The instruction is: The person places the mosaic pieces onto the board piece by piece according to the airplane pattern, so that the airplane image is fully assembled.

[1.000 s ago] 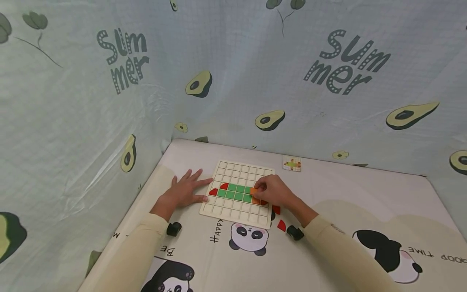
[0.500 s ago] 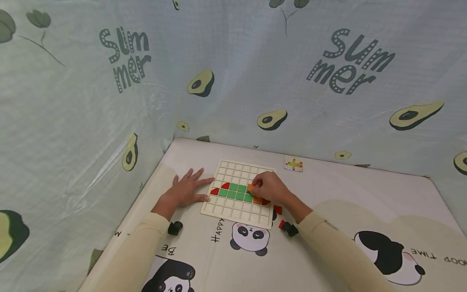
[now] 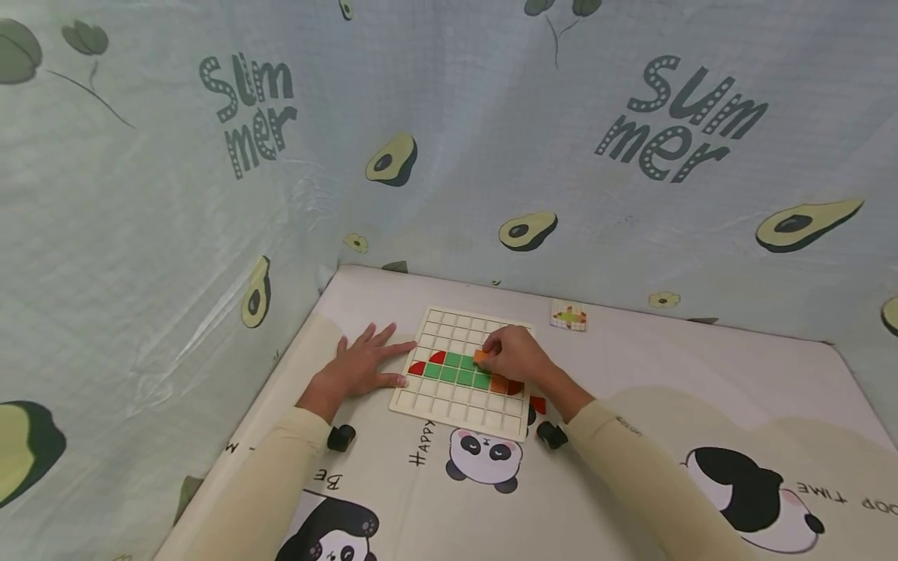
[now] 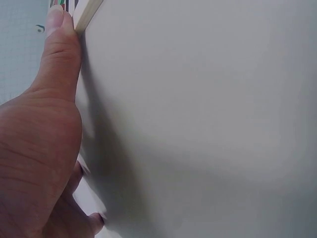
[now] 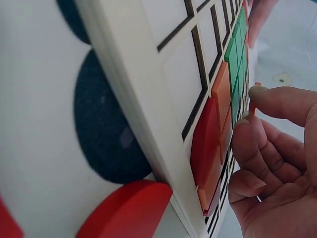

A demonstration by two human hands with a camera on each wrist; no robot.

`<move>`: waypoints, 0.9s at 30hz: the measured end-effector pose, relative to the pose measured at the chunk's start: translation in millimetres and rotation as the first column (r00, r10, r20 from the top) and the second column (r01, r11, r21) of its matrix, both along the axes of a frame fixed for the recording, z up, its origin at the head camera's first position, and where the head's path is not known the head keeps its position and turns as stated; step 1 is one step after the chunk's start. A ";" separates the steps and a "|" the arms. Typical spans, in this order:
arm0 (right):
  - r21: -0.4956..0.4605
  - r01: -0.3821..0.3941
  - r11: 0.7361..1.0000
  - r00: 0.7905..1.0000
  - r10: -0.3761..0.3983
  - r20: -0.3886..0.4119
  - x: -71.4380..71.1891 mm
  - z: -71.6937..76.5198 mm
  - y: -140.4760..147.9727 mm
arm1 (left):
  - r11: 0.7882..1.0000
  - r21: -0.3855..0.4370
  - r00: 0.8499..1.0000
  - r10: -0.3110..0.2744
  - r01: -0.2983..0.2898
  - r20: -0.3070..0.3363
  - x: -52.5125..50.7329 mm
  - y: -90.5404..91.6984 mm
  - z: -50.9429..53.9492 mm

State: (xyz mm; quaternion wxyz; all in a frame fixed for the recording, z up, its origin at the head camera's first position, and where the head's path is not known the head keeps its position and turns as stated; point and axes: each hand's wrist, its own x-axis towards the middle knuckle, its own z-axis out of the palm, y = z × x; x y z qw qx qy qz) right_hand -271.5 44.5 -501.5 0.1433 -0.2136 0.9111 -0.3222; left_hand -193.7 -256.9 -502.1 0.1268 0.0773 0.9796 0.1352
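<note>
A pale gridded board (image 3: 449,401) lies on the table. Its middle rows hold green square tiles (image 3: 465,377), red quarter-round tiles (image 3: 417,368) at the left end, and orange (image 5: 222,91) and red tiles (image 5: 203,144) toward the right. Between thumb and fingertips my right hand (image 3: 517,360) pinches an orange tile (image 3: 480,356), just over the upper green row; whether it touches the board I cannot tell. My left hand (image 3: 361,365) is spread flat at the board's left edge, thumb and index finger touching it.
Loose red pieces (image 5: 129,210) lie beside the board's right edge. A small pattern card (image 3: 569,315) sits behind it, near the back wall (image 3: 449,195). Small black devices (image 3: 341,438) show by both wrists. The side wall (image 3: 140,312) rises at left.
My right hand has shifted left and slightly away along the green row, still pinching the orange tile. My left hand stays at the board's edge. A loose red piece is now hidden near my right wrist.
</note>
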 end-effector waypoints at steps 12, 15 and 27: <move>0.003 -0.016 1.000 0.999 0.016 -0.040 -3.3 0.6 -5.9 | 1.000 -0.014 1.000 0.005 -0.005 -0.008 -1.4 0.1 -2.9; 0.006 -0.010 1.000 0.999 0.010 -0.039 -5.4 0.9 -8.1 | 1.000 -0.014 1.000 0.004 -0.005 -0.016 -1.7 -0.4 -3.4; 0.017 0.023 1.000 1.000 -0.022 -0.008 -10.5 0.5 -15.4 | 1.000 -0.013 1.000 0.003 -0.004 -0.013 -0.5 -0.2 -3.8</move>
